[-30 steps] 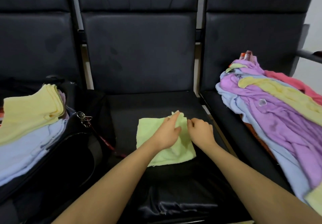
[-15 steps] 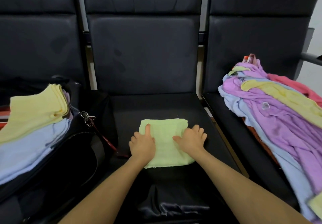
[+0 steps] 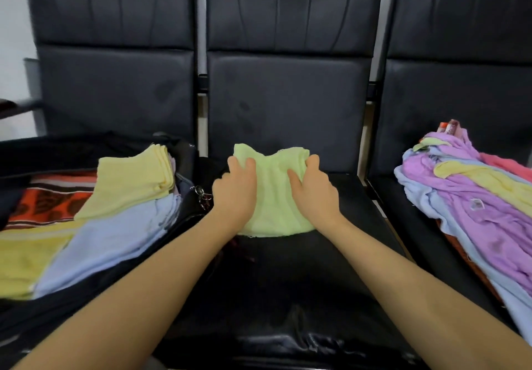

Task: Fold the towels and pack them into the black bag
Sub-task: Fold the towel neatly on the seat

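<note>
The light green towel (image 3: pixel 272 197) is a soft terry cloth, folded to a small rectangle, and it is in the two hands over the middle seat (image 3: pixel 331 254) of black, smooth, a little shiny leather. The left hand (image 3: pixel 234 194) grips its left edge with fingers curled over the cloth, and the right hand (image 3: pixel 313 191) grips the right edge in the same way, so the top side bends into a shallow dip between them. Its lower edge still touches the seat or hangs just above; I cannot tell which.

On the left seat the black bag (image 3: pixel 178 220) lies open, and in it are folded towels: a pale yellow stack (image 3: pixel 129 185) on top of a light blue one (image 3: pixel 109 237). On the right seat is a loose pile of unfolded towels (image 3: pixel 472 211), purple, blue, yellow and pink, wrinkled and fluffy.

Half a second ago the towel lay flat on the seat and both palms pressed on it; now the hands have closed on its sides and lifted it.
</note>
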### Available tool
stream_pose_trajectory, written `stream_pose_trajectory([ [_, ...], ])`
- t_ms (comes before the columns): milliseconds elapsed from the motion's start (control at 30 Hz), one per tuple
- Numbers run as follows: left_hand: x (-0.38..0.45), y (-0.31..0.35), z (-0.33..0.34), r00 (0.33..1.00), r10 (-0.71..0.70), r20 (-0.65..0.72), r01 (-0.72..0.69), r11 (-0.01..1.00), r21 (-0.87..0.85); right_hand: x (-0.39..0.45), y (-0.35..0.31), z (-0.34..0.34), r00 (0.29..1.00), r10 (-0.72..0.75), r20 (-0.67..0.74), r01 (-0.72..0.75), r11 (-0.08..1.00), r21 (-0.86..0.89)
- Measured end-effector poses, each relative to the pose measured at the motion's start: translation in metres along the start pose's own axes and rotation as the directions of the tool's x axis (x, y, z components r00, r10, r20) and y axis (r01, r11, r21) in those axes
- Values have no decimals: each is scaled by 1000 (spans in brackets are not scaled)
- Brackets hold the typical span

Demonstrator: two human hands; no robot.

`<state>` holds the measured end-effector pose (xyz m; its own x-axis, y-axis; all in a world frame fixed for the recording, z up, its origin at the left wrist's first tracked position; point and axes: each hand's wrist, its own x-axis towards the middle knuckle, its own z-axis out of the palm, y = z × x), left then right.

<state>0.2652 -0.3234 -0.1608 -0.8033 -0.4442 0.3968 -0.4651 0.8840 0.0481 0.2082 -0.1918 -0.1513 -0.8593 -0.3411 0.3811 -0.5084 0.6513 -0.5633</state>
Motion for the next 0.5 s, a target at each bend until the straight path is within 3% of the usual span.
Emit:
stream_pose_trajectory([
  [100, 4, -35, -29, 991, -25, -132, 38, 994, 99, 7, -42, -2, 997, -72, -42, 73, 997, 15],
  [200, 13, -73, -49, 996, -59, -71, 63, 996, 59, 11, -84, 8, 990, -134, -32, 136, 989, 54],
  [500, 19, -235, -55, 966, -245, -76, 247, 969, 5, 29, -223, 96, 963, -255, 87, 231, 948, 218],
])
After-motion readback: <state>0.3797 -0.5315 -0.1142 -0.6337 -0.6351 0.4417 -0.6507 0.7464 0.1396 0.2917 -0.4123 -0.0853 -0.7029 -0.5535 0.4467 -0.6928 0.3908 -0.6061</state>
